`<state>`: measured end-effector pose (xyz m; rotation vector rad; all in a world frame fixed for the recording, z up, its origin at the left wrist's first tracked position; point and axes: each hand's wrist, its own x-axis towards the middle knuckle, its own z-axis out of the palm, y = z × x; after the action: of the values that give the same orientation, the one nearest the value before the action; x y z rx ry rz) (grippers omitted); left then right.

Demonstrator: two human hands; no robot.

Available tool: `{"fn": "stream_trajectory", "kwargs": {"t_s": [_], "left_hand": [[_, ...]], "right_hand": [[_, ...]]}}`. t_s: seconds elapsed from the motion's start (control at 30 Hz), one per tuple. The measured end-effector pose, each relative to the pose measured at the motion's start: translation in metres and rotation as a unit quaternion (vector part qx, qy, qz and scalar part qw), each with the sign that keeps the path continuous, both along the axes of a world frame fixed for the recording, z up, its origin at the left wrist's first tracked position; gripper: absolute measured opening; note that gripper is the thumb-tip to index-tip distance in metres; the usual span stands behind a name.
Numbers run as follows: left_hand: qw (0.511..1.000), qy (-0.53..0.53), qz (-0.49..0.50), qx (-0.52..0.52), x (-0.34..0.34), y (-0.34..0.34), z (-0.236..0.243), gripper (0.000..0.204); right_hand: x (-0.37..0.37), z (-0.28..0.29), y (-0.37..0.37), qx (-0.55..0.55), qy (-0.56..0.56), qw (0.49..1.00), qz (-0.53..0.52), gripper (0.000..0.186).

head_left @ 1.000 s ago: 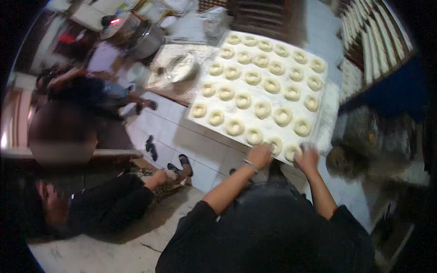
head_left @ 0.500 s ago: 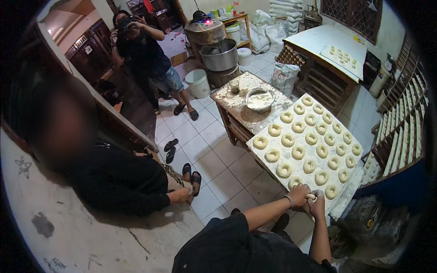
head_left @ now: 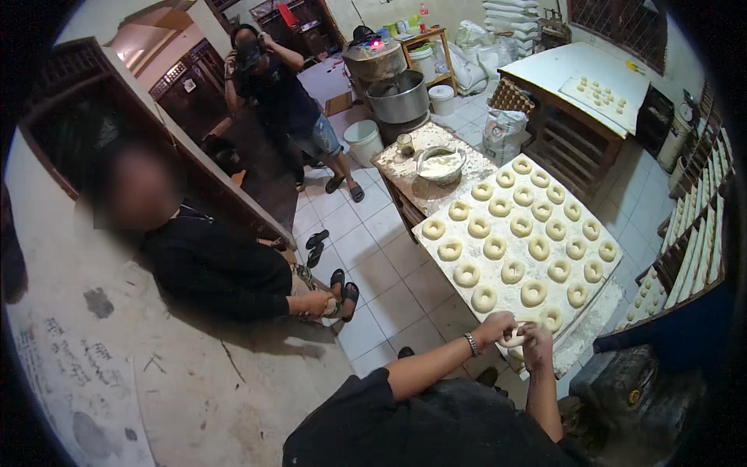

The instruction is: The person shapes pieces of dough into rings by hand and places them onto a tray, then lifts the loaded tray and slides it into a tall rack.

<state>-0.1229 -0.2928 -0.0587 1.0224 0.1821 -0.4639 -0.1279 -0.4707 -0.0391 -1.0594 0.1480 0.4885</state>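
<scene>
My left hand [head_left: 494, 328] and my right hand [head_left: 537, 346] are closed on opposite sides of a pale dough ring [head_left: 512, 340] at the near edge of a floured board [head_left: 457, 232]. Fingertips hide parts of the ring. Several similar rings lie in rows across the board, and a shaped dough ring [head_left: 534, 293] lies just beyond my hands. Another ring sits close by my right fingers. White flour dusts the board.
A wooden table [head_left: 393, 167] beyond the board holds a bowl of flour [head_left: 442, 180] and a glass jar [head_left: 405, 145]. Racks of dough [head_left: 700, 226] stand at right. One person [head_left: 226, 268] is at left; another [head_left: 272, 97] stands farther back. A mixer [head_left: 398, 101] is behind.
My hands have shifted slightly left, with the dough ring now showing more openly between them. The view has turned a little. The far person's hands have moved from in front of the head to its sides.
</scene>
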Motion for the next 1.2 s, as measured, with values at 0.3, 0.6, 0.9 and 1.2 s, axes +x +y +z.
{"fn": "stream_trajectory", "kwargs": {"t_s": [0.3, 0.6, 0.9, 1.2], "left_hand": [[0.98, 0.099, 0.151, 0.078, -0.006, -0.006, -0.009, 0.013], [0.98, 0.066, 0.185, 0.046, 0.028, -0.004, 0.029, 0.017], [0.941, 0.159, 0.14, 0.264, -0.059, 0.062, -0.041, 0.036], [0.946, 0.121, 0.07, 0.292, -0.047, 0.108, -0.05, 0.036]], "right_hand": [[0.032, 0.012, -0.036, -0.102, 0.091, 0.989, 0.065, 0.017], [0.09, 0.003, -0.01, -0.157, -0.025, 0.976, 0.15, 0.028], [0.053, -0.058, -0.068, -0.415, -0.117, 0.902, 0.007, 0.045], [0.032, -0.036, -0.052, -0.487, -0.104, 0.866, 0.054, 0.038]]}}
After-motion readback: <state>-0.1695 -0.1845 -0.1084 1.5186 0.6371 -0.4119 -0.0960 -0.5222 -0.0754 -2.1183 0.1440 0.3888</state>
